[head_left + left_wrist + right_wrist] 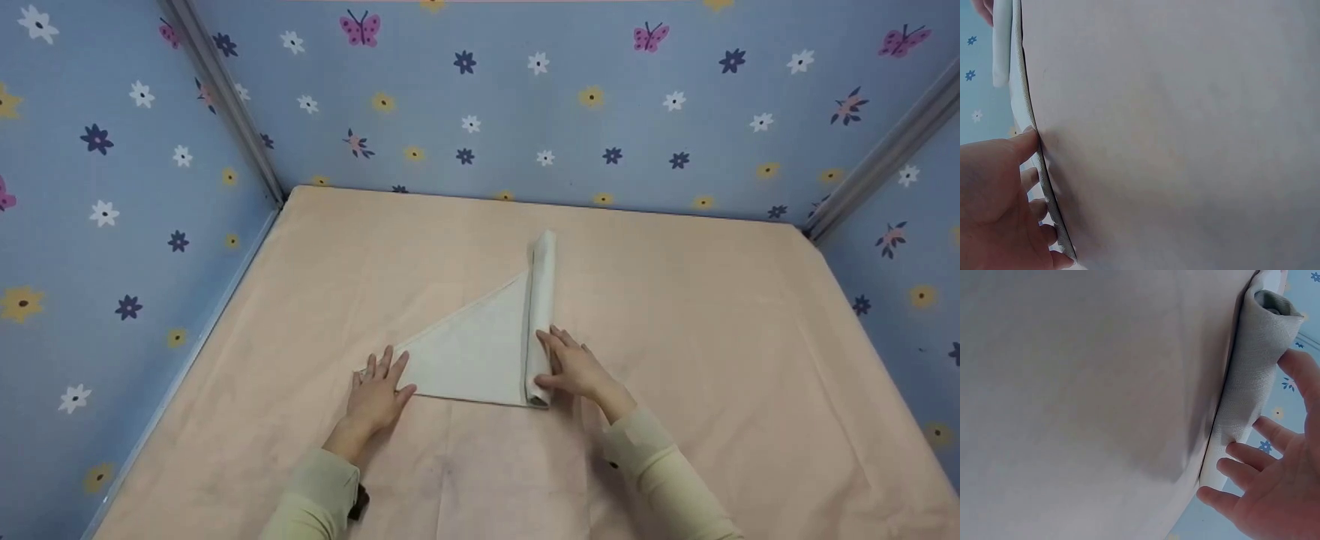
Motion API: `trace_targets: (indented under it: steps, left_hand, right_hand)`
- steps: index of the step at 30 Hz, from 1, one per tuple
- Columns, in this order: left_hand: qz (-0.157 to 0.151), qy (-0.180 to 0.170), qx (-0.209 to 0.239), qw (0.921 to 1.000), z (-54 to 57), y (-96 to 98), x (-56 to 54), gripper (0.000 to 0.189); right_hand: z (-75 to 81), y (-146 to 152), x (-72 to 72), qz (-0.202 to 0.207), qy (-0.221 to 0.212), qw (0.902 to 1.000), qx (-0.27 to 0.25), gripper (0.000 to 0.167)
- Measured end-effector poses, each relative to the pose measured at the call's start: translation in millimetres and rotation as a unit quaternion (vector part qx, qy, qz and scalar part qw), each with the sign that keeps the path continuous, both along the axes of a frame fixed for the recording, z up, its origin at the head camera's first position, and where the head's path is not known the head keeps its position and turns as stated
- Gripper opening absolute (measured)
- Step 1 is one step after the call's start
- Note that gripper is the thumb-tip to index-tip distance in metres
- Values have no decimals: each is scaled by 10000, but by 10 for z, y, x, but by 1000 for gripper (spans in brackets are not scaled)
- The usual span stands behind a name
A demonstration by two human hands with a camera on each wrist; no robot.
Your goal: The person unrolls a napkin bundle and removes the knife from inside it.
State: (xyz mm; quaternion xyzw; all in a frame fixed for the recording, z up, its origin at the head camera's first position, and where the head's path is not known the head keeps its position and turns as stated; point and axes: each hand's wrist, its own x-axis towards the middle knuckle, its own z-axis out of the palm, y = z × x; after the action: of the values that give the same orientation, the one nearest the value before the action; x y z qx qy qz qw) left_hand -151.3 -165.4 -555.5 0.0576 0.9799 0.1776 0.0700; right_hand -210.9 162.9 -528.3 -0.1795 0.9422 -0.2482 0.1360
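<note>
A pale off-white cloth point(472, 345) lies on the table, its flat part tapering to a point at the left. Its right side is rolled into a long tube point(543, 300), and the open end of this roll point(1252, 371) shows in the right wrist view. My left hand point(375, 400) rests on the cloth's left corner with fingers spread; its thumb lies at the near edge in the left wrist view. With fingers apart, my right hand point(579, 369) touches the roll near its lower end, fingertips along its right side. Neither hand wraps around the cloth.
A peach-coloured sheet point(690, 337) with light creases covers the table. Blue panels point(510, 90) patterned with flowers and butterflies stand behind and at both sides, joined by grey corner posts point(225, 97). A small black object point(359, 502) shows by the left cuff.
</note>
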Motion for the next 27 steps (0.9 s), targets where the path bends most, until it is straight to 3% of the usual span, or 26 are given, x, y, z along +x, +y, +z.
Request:
trace_targets:
  steps: [12, 27]
  left_hand:
    - [41, -61, -83, 9999, 2, 2, -1, 58]
    - [35, 15, -39, 10000, -7, 9, 4, 57]
  right_hand:
    - [63, -13, 25, 109, 46, 9996, 247, 75]
    - [98, -156, 40, 263, 477, 9985, -58, 69]
